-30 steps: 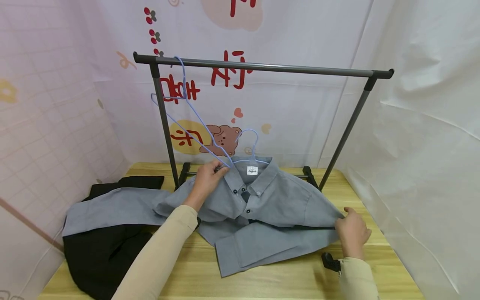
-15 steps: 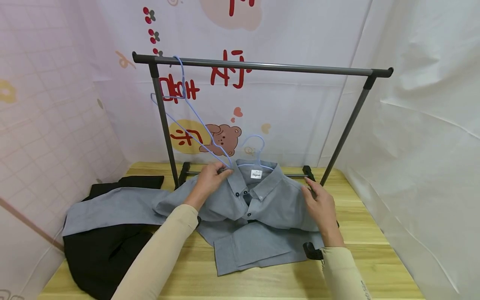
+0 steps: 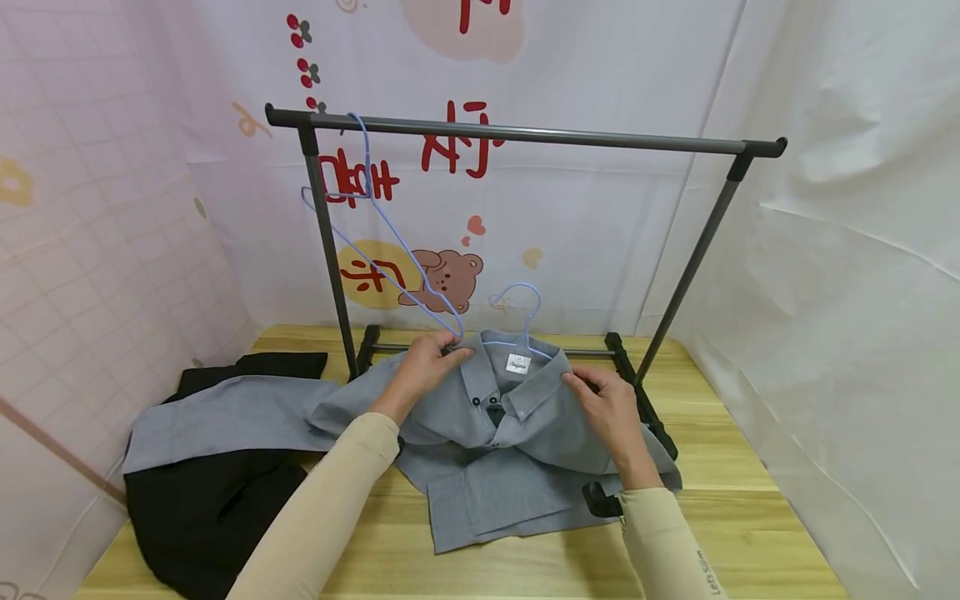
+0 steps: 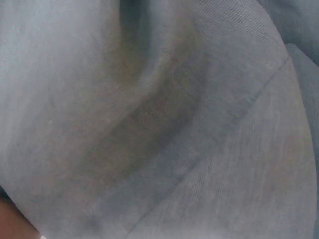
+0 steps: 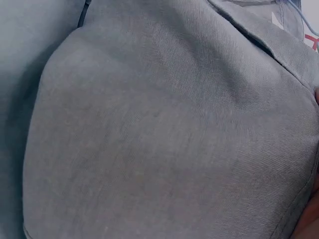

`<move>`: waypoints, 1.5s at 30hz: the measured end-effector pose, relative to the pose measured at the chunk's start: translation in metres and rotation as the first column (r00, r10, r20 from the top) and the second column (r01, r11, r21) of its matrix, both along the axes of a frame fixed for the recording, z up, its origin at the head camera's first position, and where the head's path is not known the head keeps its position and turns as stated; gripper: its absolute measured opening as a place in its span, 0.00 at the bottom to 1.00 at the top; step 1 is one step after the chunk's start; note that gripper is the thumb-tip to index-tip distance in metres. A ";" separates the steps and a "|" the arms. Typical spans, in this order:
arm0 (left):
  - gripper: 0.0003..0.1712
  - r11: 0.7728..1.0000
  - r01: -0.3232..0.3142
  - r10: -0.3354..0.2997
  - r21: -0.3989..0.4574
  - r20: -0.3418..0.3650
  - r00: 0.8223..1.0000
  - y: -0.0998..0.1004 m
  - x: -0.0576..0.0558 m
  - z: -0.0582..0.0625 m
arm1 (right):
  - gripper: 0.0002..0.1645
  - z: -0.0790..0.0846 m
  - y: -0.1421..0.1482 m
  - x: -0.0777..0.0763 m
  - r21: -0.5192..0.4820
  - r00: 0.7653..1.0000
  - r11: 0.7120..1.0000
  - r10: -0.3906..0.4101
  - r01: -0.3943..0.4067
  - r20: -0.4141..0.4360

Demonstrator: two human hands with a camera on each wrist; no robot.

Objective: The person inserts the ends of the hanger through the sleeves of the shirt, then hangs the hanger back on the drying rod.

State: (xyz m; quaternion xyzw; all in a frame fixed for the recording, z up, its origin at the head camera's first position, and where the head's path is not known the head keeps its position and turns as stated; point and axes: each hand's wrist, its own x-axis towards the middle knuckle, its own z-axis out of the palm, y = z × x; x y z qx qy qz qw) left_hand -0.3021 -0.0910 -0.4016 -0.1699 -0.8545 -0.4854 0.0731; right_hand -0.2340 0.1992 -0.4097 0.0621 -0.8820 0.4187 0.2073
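Note:
A grey button-up shirt (image 3: pixel 555 433) lies across the table with its collar toward the rack. Inside its neck sits a blue wire hanger (image 3: pixel 537 307), hook up and leaning right. My left hand (image 3: pixel 422 371) pinches the cloth at the shoulder beside the collar's left side. On the other side, my right hand (image 3: pixel 613 412) pinches the shirt near the collar's right edge. Grey cloth (image 4: pixel 224 159) fills the left wrist view, hiding most of that hand. At the right wrist view's edge, part of my fingers (image 5: pixel 310 214) shows against the shirt.
A dark metal rack (image 3: pixel 525 133) stands behind the shirt. A second blue hanger (image 3: pixel 404 245) hangs at its left end, its lower tip near my left hand. Black clothing (image 3: pixel 202 517) lies at left under the shirt's sleeve (image 3: pixel 225 421), on a wooden table (image 3: pixel 750 533).
My right hand has let go of the sleeve at far right and moved left to the collar. The hanger hook has tilted right and sunk slightly. My left hand stays near its place.

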 end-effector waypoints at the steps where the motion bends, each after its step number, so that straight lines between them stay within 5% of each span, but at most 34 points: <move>1: 0.11 1.000 -0.002 0.002 -0.003 0.005 1.000 0.000 0.000 -0.001 | 0.15 -0.001 0.000 0.000 0.000 1.000 1.000 -0.006 0.006 0.005; 5: 0.08 1.000 -0.009 0.009 -0.016 0.031 0.999 0.002 0.001 -0.002 | 0.14 -0.008 -0.001 0.001 0.020 0.999 1.000 -0.024 0.024 -0.028; 14: 0.19 0.995 0.002 0.003 -0.103 0.047 0.999 0.000 0.000 -0.002 | 0.13 -0.020 -0.001 0.006 0.008 0.985 0.995 -0.101 0.104 -0.141; 19: 0.24 0.979 -0.092 0.092 -0.181 -0.008 0.996 -0.017 -0.003 -0.002 | 0.15 -0.021 0.006 0.010 -0.035 0.979 0.983 -0.183 0.181 -0.090; 27: 0.33 0.970 -0.145 0.165 -0.195 0.091 0.982 -0.057 -0.006 0.000 | 0.19 -0.016 0.024 0.014 -0.123 0.961 0.954 -0.274 0.275 0.025; 33: 0.18 0.963 -0.156 0.169 -0.219 0.038 0.985 -0.083 -0.004 -0.007 | 0.19 -0.012 0.041 0.010 -0.257 0.929 0.895 -0.367 0.364 0.038; 40: 0.12 0.933 -0.182 0.199 -0.311 0.023 0.980 -0.111 -0.002 -0.016 | 0.19 -0.005 0.058 0.011 -0.265 0.901 0.866 -0.432 0.424 0.032; 45: 0.13 0.873 -0.233 0.232 -0.429 -0.055 0.971 -0.138 0.003 -0.018 | 0.22 0.001 0.071 0.012 -0.238 0.883 0.853 -0.466 0.465 0.056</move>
